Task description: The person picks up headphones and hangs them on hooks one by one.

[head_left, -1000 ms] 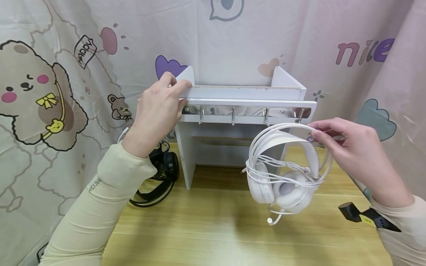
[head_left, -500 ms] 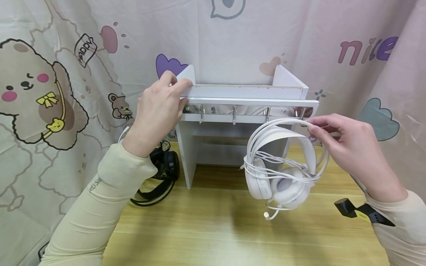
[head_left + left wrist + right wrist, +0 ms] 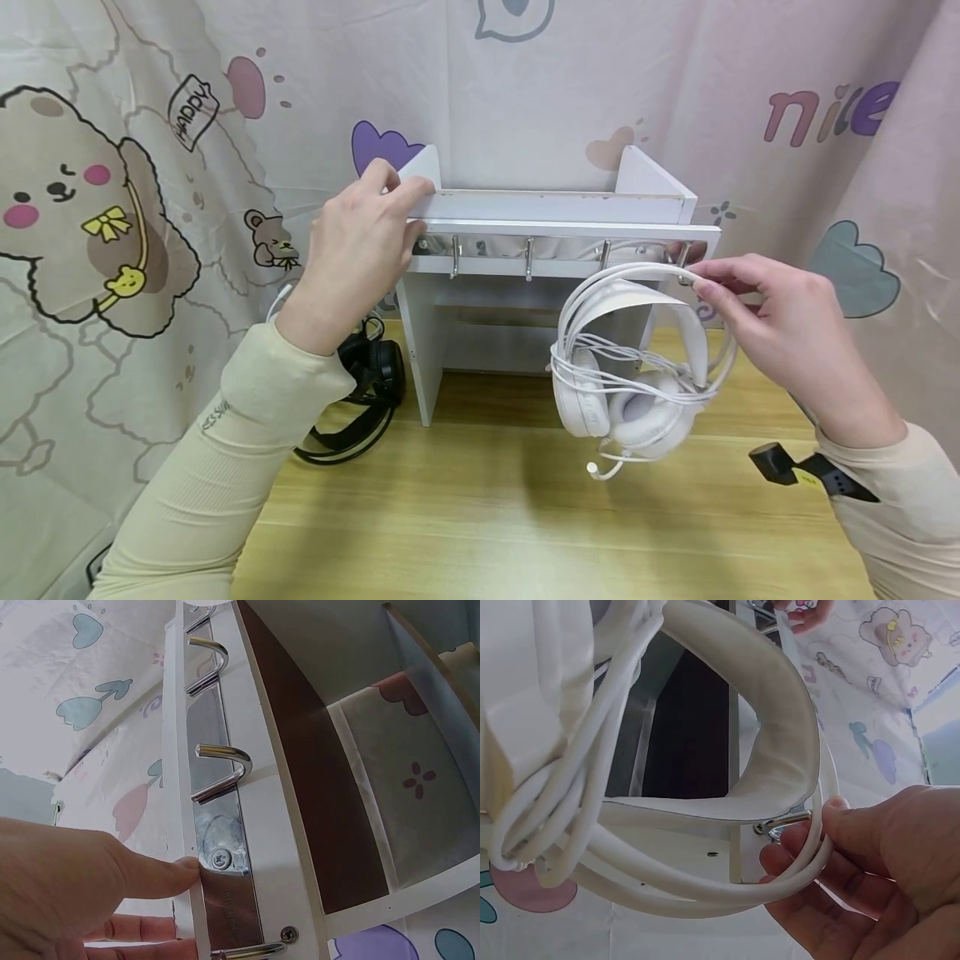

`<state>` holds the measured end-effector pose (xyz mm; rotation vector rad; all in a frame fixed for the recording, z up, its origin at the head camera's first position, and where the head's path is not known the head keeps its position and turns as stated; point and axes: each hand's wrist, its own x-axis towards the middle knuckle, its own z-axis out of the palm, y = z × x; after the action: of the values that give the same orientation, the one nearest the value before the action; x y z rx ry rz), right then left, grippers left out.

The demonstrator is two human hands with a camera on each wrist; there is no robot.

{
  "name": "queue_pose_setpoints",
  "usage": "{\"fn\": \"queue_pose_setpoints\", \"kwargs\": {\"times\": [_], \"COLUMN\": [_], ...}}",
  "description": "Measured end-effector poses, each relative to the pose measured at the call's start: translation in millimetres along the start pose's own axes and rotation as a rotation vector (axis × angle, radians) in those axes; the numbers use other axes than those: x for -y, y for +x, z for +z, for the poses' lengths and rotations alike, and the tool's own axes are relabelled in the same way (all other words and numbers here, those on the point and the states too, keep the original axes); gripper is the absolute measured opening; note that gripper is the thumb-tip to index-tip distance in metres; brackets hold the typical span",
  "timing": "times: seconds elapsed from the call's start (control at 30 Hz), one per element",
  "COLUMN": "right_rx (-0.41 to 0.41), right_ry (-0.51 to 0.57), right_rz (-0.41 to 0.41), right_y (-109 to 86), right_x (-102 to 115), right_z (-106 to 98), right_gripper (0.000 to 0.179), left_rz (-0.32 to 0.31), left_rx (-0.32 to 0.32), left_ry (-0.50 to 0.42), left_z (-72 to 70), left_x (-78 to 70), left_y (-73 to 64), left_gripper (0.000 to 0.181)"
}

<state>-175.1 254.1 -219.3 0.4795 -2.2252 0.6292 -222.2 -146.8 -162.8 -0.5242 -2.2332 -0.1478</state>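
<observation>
White headset (image 3: 649, 415) hangs in the air before the shelf (image 3: 562, 207), cord (image 3: 622, 386) wound across its cups, perhaps against trailing. The right hand (image 3: 780, 325) pinches the headband (image 3: 637, 272) at one side near the end hook (image 3: 684, 253), likely leaving its arch free. The left hand (image 3: 360, 242) grips the shelf's upper left corner, seemingly to steady it on the surface (image 3: 480, 500).
</observation>
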Motion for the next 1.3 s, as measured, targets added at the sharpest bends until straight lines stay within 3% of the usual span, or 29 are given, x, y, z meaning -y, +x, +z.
{"fn": "queue_pose_setpoints", "kwargs": {"times": [0.47,1.3], "right_rx": [0.031,0.081], "right_ry": [-0.006,0.072], "right_rz": [0.003,0.094], "right_y": [-0.7,-6.0], "right_x": [-2.0,-2.1], "right_z": [4.7,5.1], "right_gripper": [0.02,0.028], "left_rz": [-0.003,-0.018], "left_rx": [0.014,0.019], "left_ry": [-0.005,-0.015], "left_z": [-1.3,-0.5], "left_x": [-0.2,0.0], "left_y": [0.4,-1.0], "left_gripper": [0.025,0.026]}}
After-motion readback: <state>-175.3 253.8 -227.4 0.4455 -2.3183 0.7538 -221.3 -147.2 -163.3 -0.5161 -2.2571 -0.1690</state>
